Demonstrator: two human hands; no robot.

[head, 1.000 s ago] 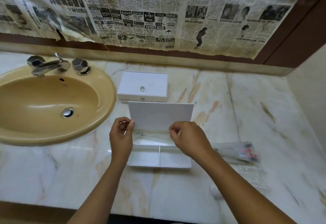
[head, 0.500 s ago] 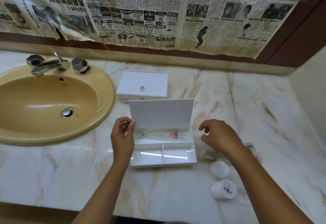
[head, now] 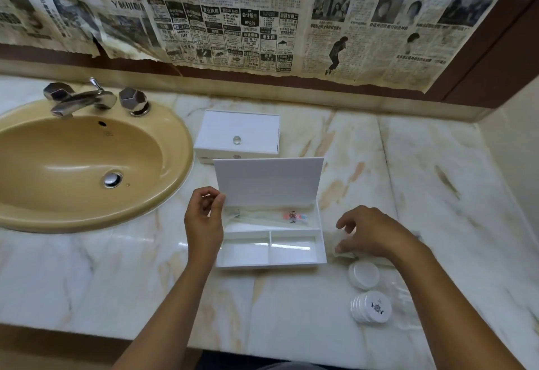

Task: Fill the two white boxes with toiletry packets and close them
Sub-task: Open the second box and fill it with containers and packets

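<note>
Inside open box (head: 271, 253) rear compt: clear packet (head: 268, 218).

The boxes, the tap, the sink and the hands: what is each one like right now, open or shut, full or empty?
Near box: lid up, one packet in the back part, two front parts empty.
Far box: lid shut.
Tap: no water running.
Sink: dry-looking, nothing in it.
Left hand: pinches the raised lid's edge.
Right hand: fingers curled over clear packets on the counter; grip unclear.
Round white packs: lying on the counter, not boxed.
</note>
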